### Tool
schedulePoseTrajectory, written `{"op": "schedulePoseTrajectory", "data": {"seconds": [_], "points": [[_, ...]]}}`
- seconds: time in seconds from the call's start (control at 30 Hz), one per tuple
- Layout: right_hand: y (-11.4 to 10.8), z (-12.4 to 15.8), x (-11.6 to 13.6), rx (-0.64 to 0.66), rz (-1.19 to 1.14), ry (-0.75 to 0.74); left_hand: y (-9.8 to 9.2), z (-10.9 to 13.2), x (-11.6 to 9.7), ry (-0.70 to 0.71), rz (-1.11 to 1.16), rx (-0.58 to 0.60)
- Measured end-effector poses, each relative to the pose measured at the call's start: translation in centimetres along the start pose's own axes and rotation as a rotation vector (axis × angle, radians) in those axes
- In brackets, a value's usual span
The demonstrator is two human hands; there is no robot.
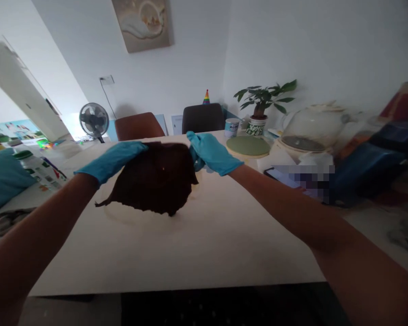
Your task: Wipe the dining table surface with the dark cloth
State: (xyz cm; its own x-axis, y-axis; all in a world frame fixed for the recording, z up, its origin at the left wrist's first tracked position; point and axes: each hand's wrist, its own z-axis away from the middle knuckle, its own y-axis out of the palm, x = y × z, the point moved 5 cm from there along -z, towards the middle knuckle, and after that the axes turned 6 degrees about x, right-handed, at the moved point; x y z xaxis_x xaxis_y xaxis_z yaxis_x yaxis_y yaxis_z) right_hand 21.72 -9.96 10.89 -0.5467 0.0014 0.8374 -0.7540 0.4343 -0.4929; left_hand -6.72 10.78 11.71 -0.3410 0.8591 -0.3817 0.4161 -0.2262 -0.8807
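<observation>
One broad white surface (231, 244) spreads across the lower view, and over its middle a dark sheet (156, 181) is held by its upper edge, between two blue-gloved hands. That sheet falls from the hands toward the wearer, its upper edge running sideways and fairly straight, its lower edge ragged. Its long axis slants, from the upper corner at the right down to a thin point at the lower left. Neither hand is the nearer to the sheet as a whole, for both touch it; the left, though, is closer to the thin point. The right hand (212, 153) has its fingers curled in at the upper right corner, a closed grip with no gap showing. The left hand (117, 157) lies along the upper left side, fingers reaching over the edge to hold it; its thumb is out of sight, so how firmly this grip closes I cannot tell. Between the two, a short stretch of upper edge runs free. Smallest of all, the thin point (100, 204) hangs well away from the fingertips; whether it touches the surface is unclear.
</observation>
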Motion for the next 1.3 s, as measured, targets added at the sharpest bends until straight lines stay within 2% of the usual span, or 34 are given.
{"op": "schedulePoseTrajectory", "data": {"seconds": [0.07,0.13,0.23,0.27,0.4,0.5,0.6,0.7,0.87,0.97,1.03,1.17,1.3], "points": [[-0.1,1.9,-3.3,0.04,-0.094,0.153,2.1,1.2,1.6,-0.058,0.062,0.065],[-1.2,4.3,-6.2,-0.008,-0.162,0.246,4.0,2.8,2.4,-0.106,0.106,0.03],[-3.4,8.6,-9.2,-0.032,-0.25,0.308,7.6,5.4,1.8,-0.2,0.115,-0.086],[-4.1,10.0,-9.8,-0.023,-0.257,0.311,9.3,6.2,1.1,-0.221,0.094,-0.056],[-5.9,14.8,-11.2,0.018,-0.232,0.277,16.6,8.0,-2.4,-0.156,-0.042,0.287],[-6.2,16.7,-11.9,0.018,-0.191,0.232,19.8,8.1,-3.6,-0.163,-0.17,0.462],[-6.1,17.2,-12.7,0.009,-0.158,0.184,21.3,7.0,-4.2,-0.198,-0.256,0.526],[-6.0,17.3,-13.2,0.013,-0.149,0.159,22.3,5.8,-5.5,-0.182,-0.275,0.518],[-6.6,17.8,-13.3,0.025,-0.079,0.144,24.5,3.9,-9.5,-0.048,-0.25,0.488],[-7.0,18.2,-13.5,0.028,-0.024,0.127,26.2,1.7,-11.8,0.054,-0.242,0.501],[-7.2,18.3,-13.9,0.03,-0.007,0.126,26.9,-0.3,-12.6,0.079,-0.248,0.506],[-7.3,18.3,-15.1,-0.004,-0.005,0.1,27.4,-4.7,-12.3,-0.003,-0.24,0.479],[-7.3,18.1,-15.6,-0.018,0.054,0.07,26.5,-9.1,-9.8,-0.155,-0.234,0.347]]}}
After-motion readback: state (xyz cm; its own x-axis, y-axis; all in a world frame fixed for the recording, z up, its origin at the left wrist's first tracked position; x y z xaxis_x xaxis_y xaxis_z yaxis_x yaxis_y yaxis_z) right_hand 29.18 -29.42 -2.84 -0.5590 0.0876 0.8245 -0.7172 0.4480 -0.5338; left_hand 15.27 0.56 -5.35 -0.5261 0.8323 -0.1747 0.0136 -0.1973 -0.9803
